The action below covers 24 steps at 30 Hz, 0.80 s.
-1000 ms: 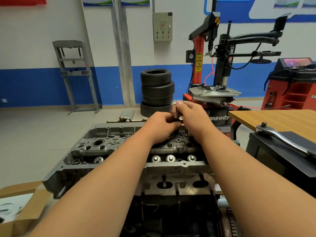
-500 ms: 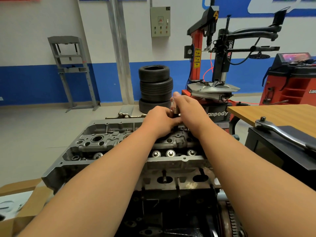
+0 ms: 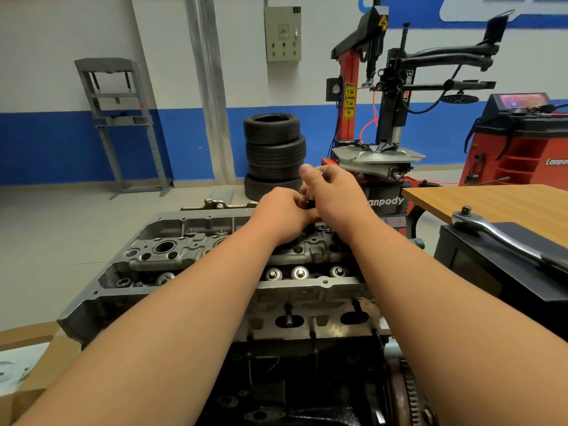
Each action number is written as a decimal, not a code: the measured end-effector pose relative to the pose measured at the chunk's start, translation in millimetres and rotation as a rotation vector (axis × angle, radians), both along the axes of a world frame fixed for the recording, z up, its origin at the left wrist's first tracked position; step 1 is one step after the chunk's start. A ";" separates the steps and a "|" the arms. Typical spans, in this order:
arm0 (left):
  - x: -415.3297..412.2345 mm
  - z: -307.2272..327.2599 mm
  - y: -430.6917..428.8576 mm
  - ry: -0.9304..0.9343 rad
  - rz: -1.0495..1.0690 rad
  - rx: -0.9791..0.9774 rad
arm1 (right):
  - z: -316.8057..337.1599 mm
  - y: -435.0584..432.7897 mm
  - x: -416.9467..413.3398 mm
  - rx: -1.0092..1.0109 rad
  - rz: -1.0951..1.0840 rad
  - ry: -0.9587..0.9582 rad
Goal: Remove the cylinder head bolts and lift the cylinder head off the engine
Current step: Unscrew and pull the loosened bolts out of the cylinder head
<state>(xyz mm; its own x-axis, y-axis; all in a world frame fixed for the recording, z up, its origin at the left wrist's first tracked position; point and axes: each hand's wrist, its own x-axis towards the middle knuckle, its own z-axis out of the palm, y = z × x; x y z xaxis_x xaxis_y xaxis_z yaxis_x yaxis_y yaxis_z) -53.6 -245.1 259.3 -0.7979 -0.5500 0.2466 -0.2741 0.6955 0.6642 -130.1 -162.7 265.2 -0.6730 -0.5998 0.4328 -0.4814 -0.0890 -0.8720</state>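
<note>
The grey aluminium cylinder head (image 3: 172, 256) sits on the dark engine block (image 3: 295, 379) in front of me, its valve tops and bolt holes exposed. Both hands meet over its far right part. My right hand (image 3: 335, 195) pinches a small metal socket piece (image 3: 318, 173) from above, thumb raised. My left hand (image 3: 284, 215) grips the dark lower end of the same upright piece (image 3: 310, 203). What lies under the hands on the head is hidden.
A chrome ratchet wrench (image 3: 504, 238) lies on a black case (image 3: 491, 272) at the right, beside a wooden table (image 3: 491, 201). Cardboard (image 3: 40, 364) lies at the lower left. Behind stand stacked tyres (image 3: 274, 155), a tyre changer (image 3: 384, 118) and a grey press frame (image 3: 120, 118).
Both hands have risen slightly over the far side of the head, still holding the small upright piece. My view has tilted a little upward.
</note>
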 end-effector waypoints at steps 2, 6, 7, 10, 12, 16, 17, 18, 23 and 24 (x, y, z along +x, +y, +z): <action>2.0 0.1 -0.4 -0.001 -0.038 0.001 | -0.6 0.3 -1.0 -0.045 0.015 -0.008; 6.4 -0.6 -1.4 -0.079 -0.114 -0.031 | -1.8 1.4 -1.9 -0.063 0.044 0.031; 4.8 -0.8 -2.1 -0.074 -0.093 -0.037 | -1.8 1.0 -1.9 -0.051 0.047 0.034; -2.0 -0.4 -1.0 -0.062 0.017 -0.077 | -1.2 0.0 -1.6 -0.033 0.054 -0.039; -4.8 -0.4 1.3 -0.073 0.059 -0.118 | -1.5 -0.8 -2.1 -0.041 0.048 -0.066; -2.5 -2.8 0.1 -0.082 0.006 -0.129 | -3.2 -1.2 -3.3 -0.038 0.016 -0.001; -1.0 -3.2 -1.1 -0.083 -0.021 -0.110 | -3.1 -0.9 -3.5 -0.036 0.021 -0.009; 1.0 -3.4 -2.2 -0.077 -0.045 -0.088 | -2.7 -0.5 -3.6 -0.038 0.034 -0.025; -0.8 -1.4 -2.2 -0.028 -0.001 -0.103 | -0.1 -2.3 -1.8 -0.034 0.026 -0.046; -2.5 -1.2 -0.5 -0.039 0.029 -0.141 | 0.0 -2.7 -0.5 -0.045 0.036 -0.057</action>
